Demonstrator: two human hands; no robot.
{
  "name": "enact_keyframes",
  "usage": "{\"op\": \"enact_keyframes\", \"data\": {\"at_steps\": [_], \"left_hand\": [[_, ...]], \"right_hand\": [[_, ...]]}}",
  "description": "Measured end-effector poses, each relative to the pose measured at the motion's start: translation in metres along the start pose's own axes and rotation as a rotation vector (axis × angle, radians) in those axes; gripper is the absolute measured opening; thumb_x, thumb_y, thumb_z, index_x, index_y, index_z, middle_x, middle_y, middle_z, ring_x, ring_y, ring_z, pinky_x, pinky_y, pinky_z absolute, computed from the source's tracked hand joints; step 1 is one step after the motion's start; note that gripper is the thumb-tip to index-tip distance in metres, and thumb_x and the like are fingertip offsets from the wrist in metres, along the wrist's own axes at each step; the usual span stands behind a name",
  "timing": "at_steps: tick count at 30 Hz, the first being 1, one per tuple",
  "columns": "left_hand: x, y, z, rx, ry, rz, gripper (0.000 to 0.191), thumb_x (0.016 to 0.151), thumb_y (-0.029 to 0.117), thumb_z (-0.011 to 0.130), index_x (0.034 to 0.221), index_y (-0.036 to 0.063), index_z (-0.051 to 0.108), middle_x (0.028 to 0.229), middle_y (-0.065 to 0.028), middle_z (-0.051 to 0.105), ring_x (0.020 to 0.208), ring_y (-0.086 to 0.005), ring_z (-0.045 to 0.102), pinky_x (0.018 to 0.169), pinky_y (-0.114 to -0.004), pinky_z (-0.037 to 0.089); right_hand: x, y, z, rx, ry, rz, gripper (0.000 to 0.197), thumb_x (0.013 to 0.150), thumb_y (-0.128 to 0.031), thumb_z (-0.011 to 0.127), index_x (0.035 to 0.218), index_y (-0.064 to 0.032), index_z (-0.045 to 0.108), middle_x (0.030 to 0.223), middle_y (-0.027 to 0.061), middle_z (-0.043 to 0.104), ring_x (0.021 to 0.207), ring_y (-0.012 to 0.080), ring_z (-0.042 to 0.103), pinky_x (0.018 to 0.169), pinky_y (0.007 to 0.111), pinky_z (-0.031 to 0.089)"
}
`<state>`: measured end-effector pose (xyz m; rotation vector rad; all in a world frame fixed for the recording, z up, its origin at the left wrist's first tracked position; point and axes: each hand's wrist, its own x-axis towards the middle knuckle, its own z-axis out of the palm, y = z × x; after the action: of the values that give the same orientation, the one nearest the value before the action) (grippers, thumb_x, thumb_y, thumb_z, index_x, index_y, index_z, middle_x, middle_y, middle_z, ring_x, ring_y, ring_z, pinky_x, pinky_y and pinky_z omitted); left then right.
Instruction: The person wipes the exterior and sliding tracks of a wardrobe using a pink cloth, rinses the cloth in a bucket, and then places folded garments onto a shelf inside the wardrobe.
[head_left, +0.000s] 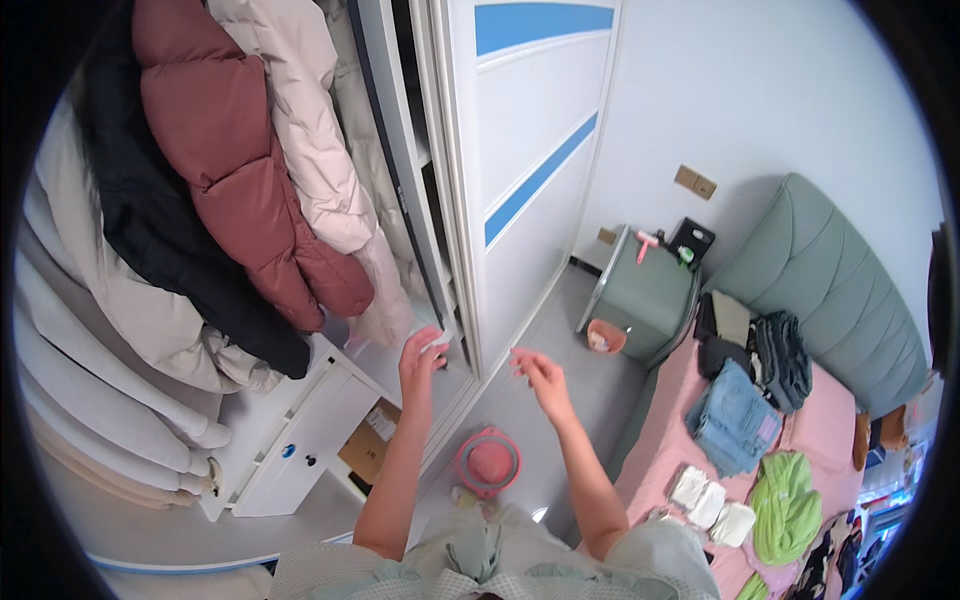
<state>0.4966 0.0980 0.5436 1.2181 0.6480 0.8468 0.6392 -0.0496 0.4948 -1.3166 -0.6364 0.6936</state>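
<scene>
My left hand (418, 366) is raised before the open wardrobe, just below the hem of a pale pink puffer coat (311, 127). A small white piece (435, 341) shows between its fingers; its material is too small to make out. To the right, my right hand (541, 381) hovers over the grey floor near the sliding door (540, 135), its fingers half bent and apart, holding nothing that I can see. A dark red puffer jacket (225, 142) and a black garment (165, 202) hang at the upper left.
Below the clothes stands a white drawer unit (300, 442) with a cardboard box (371, 441). A pink basin (489, 461) sits on the floor. Right of it, the bed (652, 465) bears folded jeans (735, 420), white bundles (705, 504) and a green cloth (786, 506). A green nightstand (645, 289) stands beyond.
</scene>
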Motion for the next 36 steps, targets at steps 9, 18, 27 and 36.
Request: {"op": "enact_keyframes", "data": {"at_steps": [9, 18, 27, 36], "left_hand": [[0.034, 0.034, -0.017, 0.049, -0.042, 0.001, 0.030, 0.085, 0.012, 0.048, 0.114, 0.0052, 0.053, 0.114, -0.0065, 0.056, 0.101, -0.0164, 0.056, 0.084, -0.028, 0.042], [0.157, 0.068, 0.047, 0.228, -0.033, 0.177, 0.055, 0.086, 0.022, 0.054, 0.133, 0.0024, 0.033, 0.132, -0.0126, 0.041, 0.124, -0.0217, 0.037, 0.103, -0.033, 0.028], [0.257, 0.030, 0.086, -0.096, 0.100, 0.182, 0.054, 0.089, 0.031, 0.039, 0.135, 0.0025, 0.033, 0.137, -0.0097, 0.039, 0.128, -0.0205, 0.032, 0.107, -0.033, 0.020], [0.268, 0.033, 0.099, -0.022, 0.181, 0.135, 0.055, 0.095, 0.046, 0.029, 0.129, 0.0048, 0.044, 0.128, -0.0051, 0.049, 0.120, -0.0176, 0.042, 0.104, -0.032, 0.026]], "right_hand": [[0.057, -0.025, 0.031, -0.027, -0.077, -0.105, 0.024, 0.090, -0.011, 0.049, 0.111, -0.0042, 0.060, 0.093, 0.0028, 0.062, 0.081, 0.0081, 0.053, 0.071, 0.022, 0.043], [0.184, -0.064, 0.018, -0.108, -0.149, -0.270, 0.032, 0.087, -0.009, 0.052, 0.119, -0.0081, 0.054, 0.108, 0.0044, 0.058, 0.089, 0.0087, 0.052, 0.068, 0.023, 0.043], [0.279, -0.100, 0.003, -0.311, -0.330, -0.486, 0.050, 0.084, -0.005, 0.057, 0.131, -0.0086, 0.040, 0.127, 0.0071, 0.047, 0.115, 0.0185, 0.046, 0.089, 0.031, 0.039], [0.287, -0.100, 0.007, -0.342, -0.326, -0.623, 0.065, 0.073, -0.004, 0.065, 0.131, -0.0008, 0.034, 0.120, 0.0139, 0.045, 0.113, 0.0260, 0.045, 0.095, 0.037, 0.037]]}}
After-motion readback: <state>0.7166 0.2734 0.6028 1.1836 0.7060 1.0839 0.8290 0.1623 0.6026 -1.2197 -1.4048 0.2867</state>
